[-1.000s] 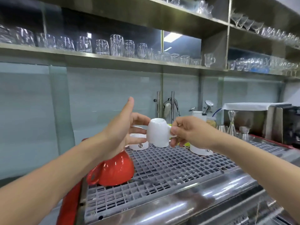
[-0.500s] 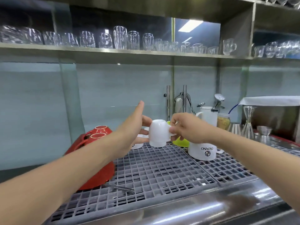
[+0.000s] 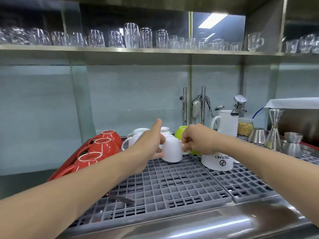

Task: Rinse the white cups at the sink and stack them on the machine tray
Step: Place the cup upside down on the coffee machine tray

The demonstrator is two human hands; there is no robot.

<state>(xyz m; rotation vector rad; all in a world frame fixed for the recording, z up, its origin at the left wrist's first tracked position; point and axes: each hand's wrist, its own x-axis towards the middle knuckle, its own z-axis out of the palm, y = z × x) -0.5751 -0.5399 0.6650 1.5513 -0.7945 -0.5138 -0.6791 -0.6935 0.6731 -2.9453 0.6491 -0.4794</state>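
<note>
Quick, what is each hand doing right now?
Left hand: open, thumb up, fingers against the side of the upside-down white cup.
Right hand: pinches that cup's handle.

the near grid of the machine tray (image 3: 172, 187) lies open. red cups (image 3: 101, 147) block the left edge, a white mug (image 3: 218, 161) the right, white cups (image 3: 138, 133) the back.

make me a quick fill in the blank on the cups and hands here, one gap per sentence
1. The white cup between the hands is turned ____ down.
2. The right hand pinches the cup's ____.
3. The stacked cups at the left edge of the grid tray are ____ in colour.

Missing words: upside; handle; red
</note>
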